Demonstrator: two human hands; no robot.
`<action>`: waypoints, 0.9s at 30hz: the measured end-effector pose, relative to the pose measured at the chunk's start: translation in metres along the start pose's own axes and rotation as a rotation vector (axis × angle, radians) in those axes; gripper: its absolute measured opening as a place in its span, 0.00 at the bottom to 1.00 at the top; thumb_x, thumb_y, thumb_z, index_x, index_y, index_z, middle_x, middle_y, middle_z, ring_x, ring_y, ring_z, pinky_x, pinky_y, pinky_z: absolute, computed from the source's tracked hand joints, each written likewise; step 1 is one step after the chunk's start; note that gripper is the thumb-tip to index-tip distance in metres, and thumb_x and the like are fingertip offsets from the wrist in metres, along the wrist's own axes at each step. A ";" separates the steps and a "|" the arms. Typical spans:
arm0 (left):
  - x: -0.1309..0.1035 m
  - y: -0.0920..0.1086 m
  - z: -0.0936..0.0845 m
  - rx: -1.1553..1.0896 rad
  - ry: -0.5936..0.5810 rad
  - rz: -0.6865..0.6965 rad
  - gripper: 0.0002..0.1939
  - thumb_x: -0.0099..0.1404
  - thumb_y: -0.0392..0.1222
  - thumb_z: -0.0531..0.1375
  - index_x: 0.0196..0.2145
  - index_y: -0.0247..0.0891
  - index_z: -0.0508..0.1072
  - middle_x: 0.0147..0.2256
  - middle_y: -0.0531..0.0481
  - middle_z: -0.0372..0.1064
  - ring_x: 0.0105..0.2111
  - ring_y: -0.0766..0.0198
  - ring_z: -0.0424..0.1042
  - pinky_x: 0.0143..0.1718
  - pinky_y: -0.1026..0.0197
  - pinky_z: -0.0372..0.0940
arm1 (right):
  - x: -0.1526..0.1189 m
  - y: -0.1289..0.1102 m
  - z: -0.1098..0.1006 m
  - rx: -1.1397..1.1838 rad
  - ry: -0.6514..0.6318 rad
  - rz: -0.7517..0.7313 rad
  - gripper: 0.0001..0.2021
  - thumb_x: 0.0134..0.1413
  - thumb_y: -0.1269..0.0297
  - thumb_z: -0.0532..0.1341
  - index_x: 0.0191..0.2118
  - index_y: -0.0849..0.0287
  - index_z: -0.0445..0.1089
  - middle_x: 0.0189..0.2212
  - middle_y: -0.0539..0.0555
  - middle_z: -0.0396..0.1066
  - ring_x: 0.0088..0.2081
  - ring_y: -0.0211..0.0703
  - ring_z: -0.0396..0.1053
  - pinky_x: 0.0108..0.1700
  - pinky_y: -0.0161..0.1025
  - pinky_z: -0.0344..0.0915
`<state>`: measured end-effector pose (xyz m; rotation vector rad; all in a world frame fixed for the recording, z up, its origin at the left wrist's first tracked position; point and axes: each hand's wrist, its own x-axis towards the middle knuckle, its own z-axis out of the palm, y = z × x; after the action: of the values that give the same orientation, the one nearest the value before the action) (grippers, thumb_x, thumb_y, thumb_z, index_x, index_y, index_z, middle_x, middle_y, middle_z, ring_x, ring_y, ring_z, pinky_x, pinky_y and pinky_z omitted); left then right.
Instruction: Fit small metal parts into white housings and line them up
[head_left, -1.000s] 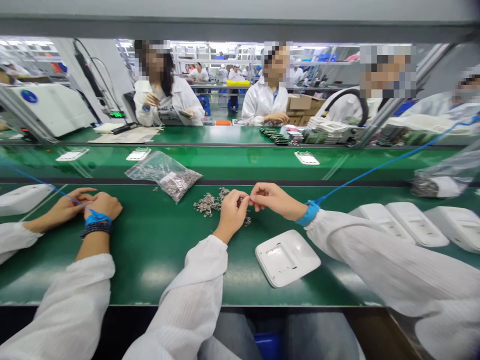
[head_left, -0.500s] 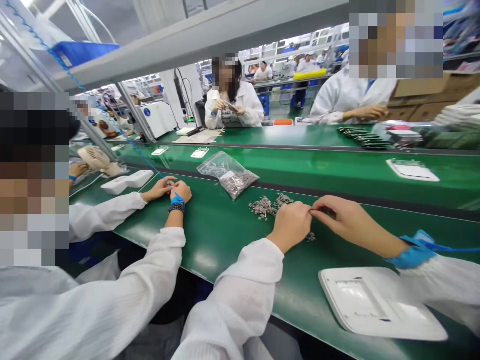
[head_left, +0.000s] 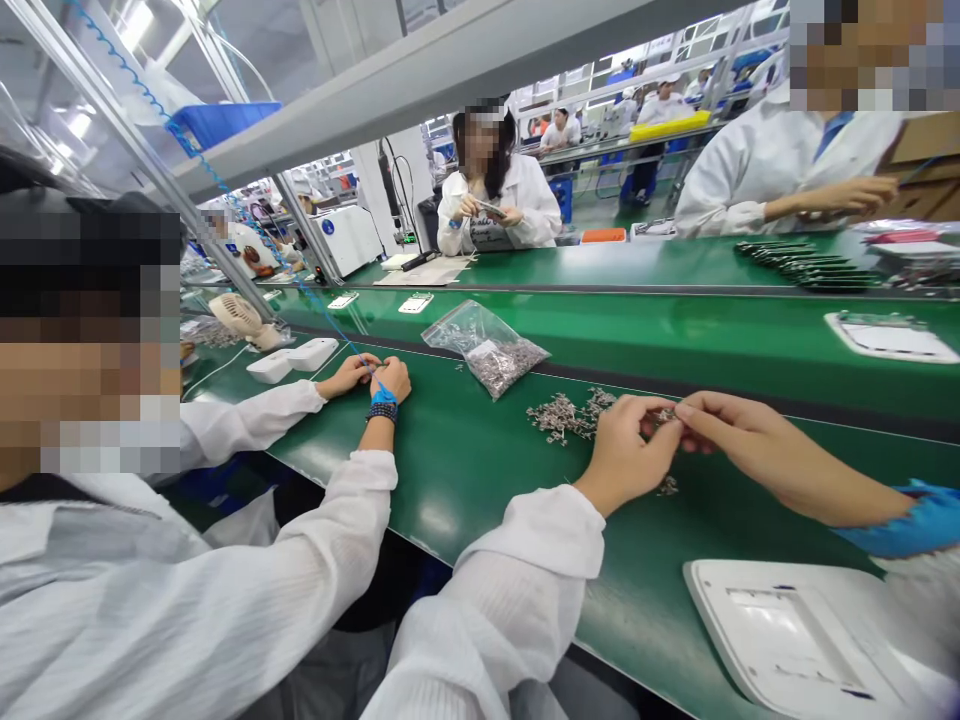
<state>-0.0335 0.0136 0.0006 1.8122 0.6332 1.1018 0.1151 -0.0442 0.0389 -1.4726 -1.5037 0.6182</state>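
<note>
My left hand (head_left: 628,446) is curled, thumb against fingers, with a few small metal parts (head_left: 663,416) showing at its fingertips. Touching those fingertips, my right hand (head_left: 739,438) is pinched closed from the right; what sits inside its pinch is too small to make out. A blue band (head_left: 911,518) circles my right wrist. Just beyond my left hand lies a loose pile of small silvery metal parts (head_left: 562,416), and a smaller cluster (head_left: 667,486) rests below my fingers. A white plastic housing (head_left: 787,635) with a rectangular recess lies on the green bench nearest me, under my right forearm.
Behind the pile is a clear zip bag (head_left: 495,355) of metal parts. To the left, a co-worker's hands (head_left: 379,378) work close to white plastic pieces (head_left: 292,360) and a small fan (head_left: 241,318). More white housings (head_left: 892,337) lie on the green belt (head_left: 637,325). Two people sit opposite.
The camera view has shifted, so most of the scene sits further right. My left hand has turned and its fingers have opened a little, showing metal parts; my fingertips still meet.
</note>
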 end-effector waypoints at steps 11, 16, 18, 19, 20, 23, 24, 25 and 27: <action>0.007 0.009 -0.006 -0.081 0.255 0.034 0.04 0.66 0.39 0.62 0.36 0.36 0.76 0.36 0.49 0.66 0.35 0.69 0.67 0.38 0.64 0.63 | 0.007 -0.021 0.022 0.244 0.080 0.086 0.23 0.57 0.40 0.61 0.32 0.59 0.63 0.22 0.49 0.65 0.25 0.37 0.62 0.31 0.36 0.60; 0.008 0.009 -0.006 -0.088 0.265 0.029 0.06 0.66 0.38 0.61 0.30 0.35 0.75 0.33 0.50 0.67 0.32 0.70 0.66 0.34 0.66 0.62 | 0.009 -0.020 0.016 -0.063 0.047 0.012 0.17 0.63 0.51 0.55 0.30 0.59 0.62 0.23 0.49 0.64 0.27 0.37 0.61 0.31 0.35 0.57; 0.008 0.009 -0.006 -0.076 0.256 0.010 0.06 0.65 0.36 0.60 0.29 0.35 0.73 0.31 0.51 0.65 0.31 0.71 0.64 0.33 0.67 0.60 | 0.009 -0.021 0.012 -0.211 0.031 -0.092 0.14 0.64 0.56 0.54 0.29 0.59 0.62 0.25 0.50 0.65 0.29 0.38 0.60 0.33 0.36 0.55; 0.008 0.009 -0.006 -0.071 0.254 0.004 0.06 0.64 0.35 0.60 0.28 0.35 0.72 0.31 0.52 0.65 0.30 0.71 0.63 0.32 0.67 0.60 | 0.010 -0.022 0.010 -0.262 0.016 -0.145 0.13 0.64 0.58 0.53 0.29 0.59 0.62 0.26 0.51 0.65 0.30 0.38 0.60 0.34 0.36 0.55; 0.008 0.009 -0.006 -0.069 0.253 0.000 0.06 0.63 0.34 0.60 0.27 0.35 0.71 0.31 0.52 0.64 0.30 0.71 0.63 0.32 0.67 0.60 | 0.010 -0.022 0.008 -0.296 -0.001 -0.187 0.13 0.64 0.60 0.53 0.29 0.59 0.62 0.26 0.51 0.66 0.30 0.39 0.60 0.34 0.36 0.55; 0.010 0.007 -0.006 -0.083 0.227 -0.008 0.06 0.63 0.34 0.59 0.27 0.35 0.69 0.30 0.53 0.62 0.30 0.71 0.62 0.32 0.67 0.59 | 0.010 -0.022 0.005 -0.318 -0.057 -0.234 0.11 0.65 0.62 0.53 0.31 0.59 0.64 0.28 0.52 0.67 0.32 0.40 0.62 0.36 0.36 0.56; 0.011 0.007 -0.006 -0.089 0.212 -0.010 0.06 0.63 0.34 0.58 0.27 0.35 0.68 0.30 0.53 0.62 0.30 0.72 0.61 0.32 0.67 0.59 | 0.010 -0.022 0.004 -0.308 -0.070 -0.232 0.10 0.66 0.63 0.52 0.32 0.59 0.64 0.28 0.52 0.67 0.32 0.40 0.63 0.36 0.36 0.56; 0.011 0.007 -0.007 -0.089 0.200 -0.007 0.07 0.62 0.34 0.58 0.26 0.35 0.67 0.30 0.53 0.61 0.29 0.72 0.61 0.31 0.68 0.59 | 0.010 -0.021 0.004 -0.303 -0.078 -0.230 0.10 0.66 0.64 0.52 0.33 0.59 0.64 0.28 0.52 0.68 0.32 0.40 0.63 0.37 0.36 0.57; 0.012 0.007 -0.007 -0.069 0.198 0.016 0.06 0.61 0.34 0.58 0.26 0.35 0.67 0.30 0.53 0.60 0.28 0.72 0.59 0.30 0.68 0.57 | 0.008 -0.020 0.004 -0.338 -0.077 -0.249 0.10 0.66 0.65 0.52 0.33 0.59 0.64 0.29 0.52 0.69 0.33 0.40 0.64 0.38 0.36 0.58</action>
<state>-0.0341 0.0223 0.0127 1.6645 0.6884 1.3088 0.1030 -0.0389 0.0562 -1.4875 -1.8860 0.2817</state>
